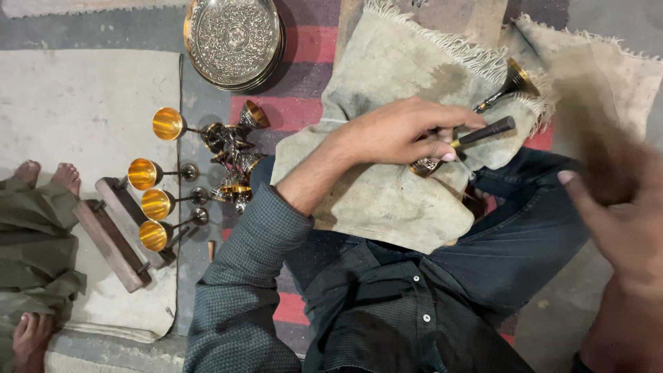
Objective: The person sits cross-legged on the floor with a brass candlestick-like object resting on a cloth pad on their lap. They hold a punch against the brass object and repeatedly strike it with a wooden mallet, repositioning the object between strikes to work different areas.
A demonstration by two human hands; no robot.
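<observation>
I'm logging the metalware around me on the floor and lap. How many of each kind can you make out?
Goblets lying on their sides, gold inside: 4
Goblet on the lap cloth under the left hand: 1
Engraved round tray stack: 1
Wooden blocks: 2
Clustered goblets beside them: number unclear.
Total: 8

Left hand pins brass goblet on cloth, fingers around dark-handled tool; right hand blurred.

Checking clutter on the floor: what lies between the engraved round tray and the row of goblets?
In the head view, a heap of small goblets lies between the tray and the row of goblets.
</observation>
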